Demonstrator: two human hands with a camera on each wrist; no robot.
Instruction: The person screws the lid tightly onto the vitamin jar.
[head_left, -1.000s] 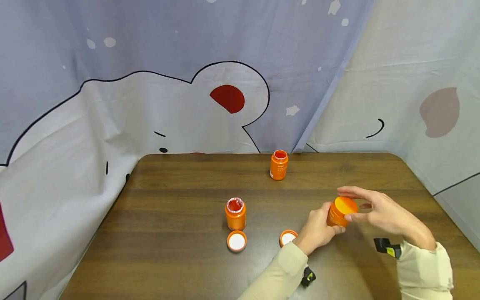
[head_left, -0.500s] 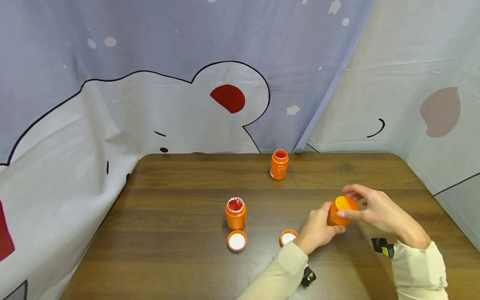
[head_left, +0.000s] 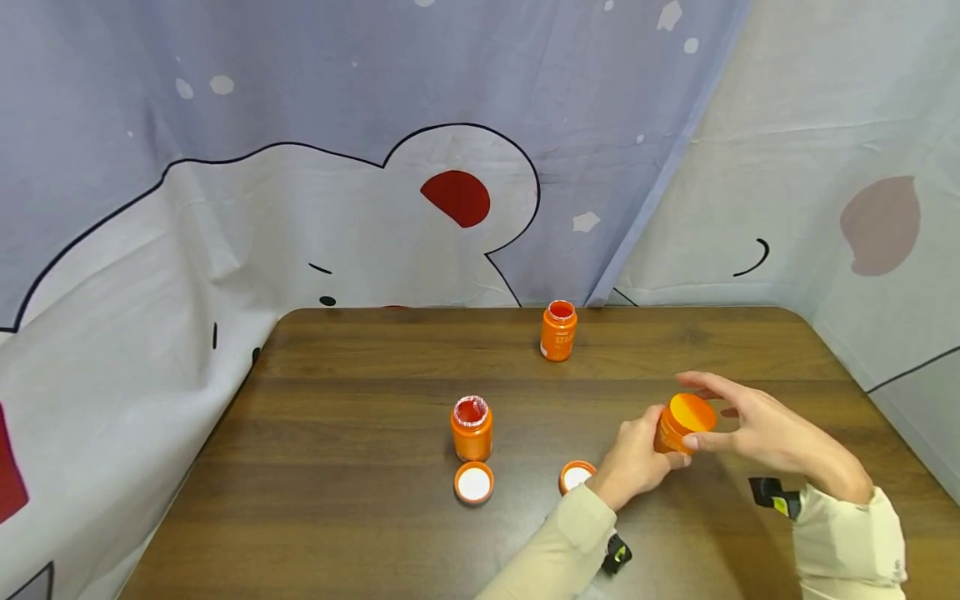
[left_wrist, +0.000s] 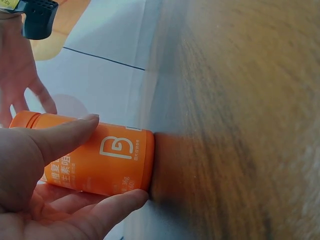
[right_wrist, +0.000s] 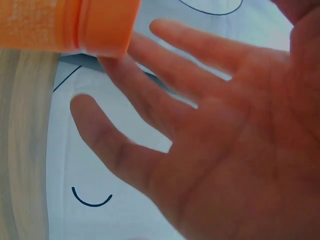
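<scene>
At the right of the table, my left hand (head_left: 636, 457) grips an orange bottle (head_left: 673, 435) with its orange cap (head_left: 692, 412) on. The left wrist view shows thumb and fingers on either side of the labelled bottle (left_wrist: 117, 152), whose base is at the table surface. Beside the cap is my right hand (head_left: 776, 429), its thumb at the near edge and its fingers spread behind. In the right wrist view the fingers lie mostly straight, the tips of some close to the cap (right_wrist: 107, 25); contact is hard to make out.
An uncapped orange bottle (head_left: 472, 437) stands left of centre, an upturned lid (head_left: 474, 483) in front of it. Another uncapped bottle (head_left: 557, 337) stands near the back edge. A second upturned lid (head_left: 576, 475) lies by the left wrist. A printed curtain (head_left: 337, 225) hangs behind the table.
My right hand's fingers drew in around the cap half a second ago and have since spread and shifted back to the right. The left hand and bottle stay in place.
</scene>
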